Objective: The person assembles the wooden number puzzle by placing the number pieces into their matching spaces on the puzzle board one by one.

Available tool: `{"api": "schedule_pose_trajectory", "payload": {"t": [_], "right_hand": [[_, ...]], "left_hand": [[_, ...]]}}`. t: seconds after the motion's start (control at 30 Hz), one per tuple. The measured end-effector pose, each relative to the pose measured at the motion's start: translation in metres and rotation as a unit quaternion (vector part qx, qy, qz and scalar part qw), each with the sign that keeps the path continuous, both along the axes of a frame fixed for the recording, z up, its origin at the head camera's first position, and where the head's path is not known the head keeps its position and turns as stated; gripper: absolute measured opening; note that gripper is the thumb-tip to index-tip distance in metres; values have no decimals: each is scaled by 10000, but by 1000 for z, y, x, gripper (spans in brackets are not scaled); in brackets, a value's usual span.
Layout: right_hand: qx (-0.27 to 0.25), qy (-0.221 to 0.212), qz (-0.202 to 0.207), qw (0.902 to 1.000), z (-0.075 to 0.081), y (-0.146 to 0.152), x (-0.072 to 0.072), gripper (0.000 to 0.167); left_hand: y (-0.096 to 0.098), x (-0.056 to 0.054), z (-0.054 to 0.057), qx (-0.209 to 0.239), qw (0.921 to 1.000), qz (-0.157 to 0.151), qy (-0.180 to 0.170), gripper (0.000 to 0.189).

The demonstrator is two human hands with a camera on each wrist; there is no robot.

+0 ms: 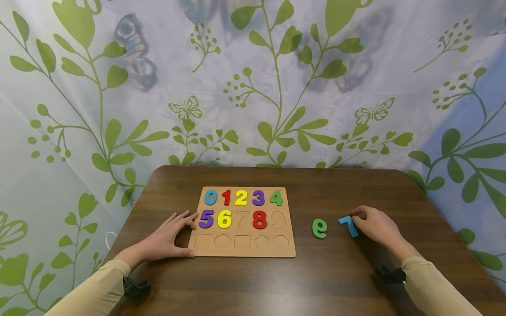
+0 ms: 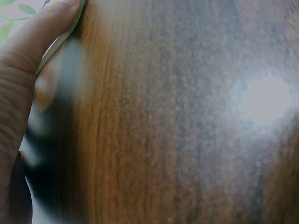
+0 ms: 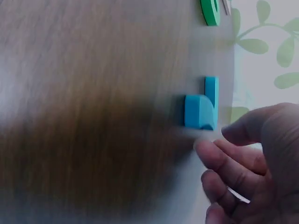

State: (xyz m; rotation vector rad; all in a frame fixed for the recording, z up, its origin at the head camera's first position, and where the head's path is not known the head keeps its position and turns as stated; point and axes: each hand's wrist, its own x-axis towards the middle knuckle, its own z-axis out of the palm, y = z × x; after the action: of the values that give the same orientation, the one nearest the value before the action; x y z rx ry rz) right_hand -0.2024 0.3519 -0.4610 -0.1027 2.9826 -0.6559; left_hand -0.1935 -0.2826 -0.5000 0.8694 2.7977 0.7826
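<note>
A wooden number puzzle board point(image 1: 245, 253) lies on the table. My left hand point(image 1: 168, 239) rests at its left edge, fingers spread and fairly straight, the thumb at the near corner. Right of the board lies a blue number 7 point(image 1: 349, 226), its face up. Around its right side is my right hand point(image 1: 375, 224). The right wrist view has the blue 7 point(image 3: 200, 112) flat on the table, with thumb and forefinger just beside it and a gap between them. A green number piece point(image 1: 319, 228), shaped like a turned 9, lies between board and 7.
Colored numbers, among them a red 8 point(image 1: 259, 219), sit in the board's upper rows; bare recesses show for 7, 9 and the bottom-row shapes. The brown wooden table point(image 1: 237, 285) meets a leaf-patterned curtain point(image 1: 245, 118) at the back.
</note>
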Motion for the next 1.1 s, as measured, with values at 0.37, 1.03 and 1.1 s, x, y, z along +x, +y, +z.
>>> {"api": "schedule_pose_trajectory", "payload": {"t": [0.37,1.03,1.1], "right_hand": [[-933,-15,1182,9886,-9,34,5,63],[-459,-124,1343,9898,-6,29,4,76],[-429,-73,1325,9902,-7,29,5,74]], "left_hand": [[1,0,1,1,10000,-2,-4,65],[1,0,0,4,10000,-1,30,66],[1,0,0,-32,10000,29,-20,66]]}}
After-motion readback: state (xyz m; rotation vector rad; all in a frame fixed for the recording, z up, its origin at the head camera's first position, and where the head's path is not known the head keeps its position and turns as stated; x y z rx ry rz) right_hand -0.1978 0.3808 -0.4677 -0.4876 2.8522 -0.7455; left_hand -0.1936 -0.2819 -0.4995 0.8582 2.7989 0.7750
